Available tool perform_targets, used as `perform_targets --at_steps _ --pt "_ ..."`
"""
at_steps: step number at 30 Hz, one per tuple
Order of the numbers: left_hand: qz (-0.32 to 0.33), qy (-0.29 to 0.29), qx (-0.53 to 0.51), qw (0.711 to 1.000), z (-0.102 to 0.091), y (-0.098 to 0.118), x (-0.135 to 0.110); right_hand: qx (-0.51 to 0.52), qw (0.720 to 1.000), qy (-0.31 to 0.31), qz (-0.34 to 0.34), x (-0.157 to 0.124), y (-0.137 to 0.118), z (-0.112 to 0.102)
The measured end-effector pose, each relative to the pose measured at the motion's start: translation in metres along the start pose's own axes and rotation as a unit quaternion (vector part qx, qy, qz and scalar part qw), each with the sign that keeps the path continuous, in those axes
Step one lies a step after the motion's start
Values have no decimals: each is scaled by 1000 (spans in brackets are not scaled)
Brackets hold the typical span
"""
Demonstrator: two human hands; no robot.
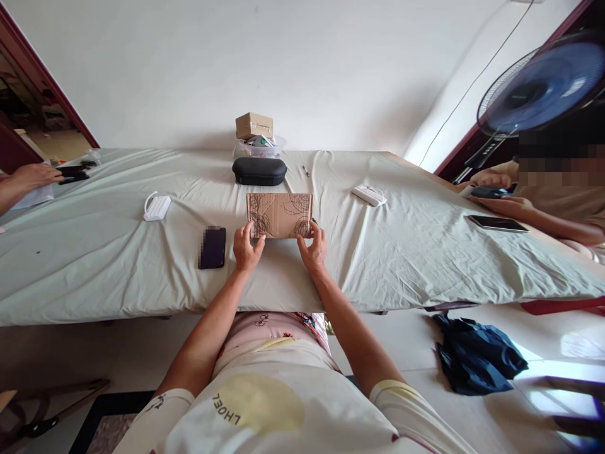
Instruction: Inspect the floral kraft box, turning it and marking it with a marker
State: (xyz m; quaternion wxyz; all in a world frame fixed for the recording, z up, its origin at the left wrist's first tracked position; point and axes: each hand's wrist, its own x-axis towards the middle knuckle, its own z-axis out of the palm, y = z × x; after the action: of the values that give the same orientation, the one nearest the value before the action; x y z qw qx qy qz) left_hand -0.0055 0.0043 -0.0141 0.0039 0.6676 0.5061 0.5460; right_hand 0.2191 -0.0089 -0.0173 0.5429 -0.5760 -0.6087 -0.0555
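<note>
A brown piece of cardboard [280,214] with dark scribbled loops at its corners is in front of me, over the cloth-covered table. My left hand [247,246] grips its near left corner between thumb and fingers. At the near right corner, my right hand [312,246] holds it the same way. A small dark tip [314,221] shows beside my right fingers; I cannot make out what it belongs to. To the left of my left hand lies a dark phone [212,247]. Just beyond the cardboard sits a black zip case [259,171].
Behind the case, a small carton [254,125] rests on a clear plastic tub [258,150]. White power banks lie left [157,208] and right [369,195]. Another person's hand [35,176] is at far left. At right, a person holds a dark object [491,192] near a tablet [497,223] and fan [543,88].
</note>
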Motion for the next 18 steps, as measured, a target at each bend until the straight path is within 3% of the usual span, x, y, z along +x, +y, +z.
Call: perform_targets --at_steps 9,15,18 --pt "-57 -20 88 994 11 28 -8 -109 994 -23 13 -8 -17 4" --pt "-26 25 67 997 8 13 -4 9 999 -4 -36 -3 -6 4" --pt "2 63 31 998 3 4 0 84 996 28 -28 1 -2 0"
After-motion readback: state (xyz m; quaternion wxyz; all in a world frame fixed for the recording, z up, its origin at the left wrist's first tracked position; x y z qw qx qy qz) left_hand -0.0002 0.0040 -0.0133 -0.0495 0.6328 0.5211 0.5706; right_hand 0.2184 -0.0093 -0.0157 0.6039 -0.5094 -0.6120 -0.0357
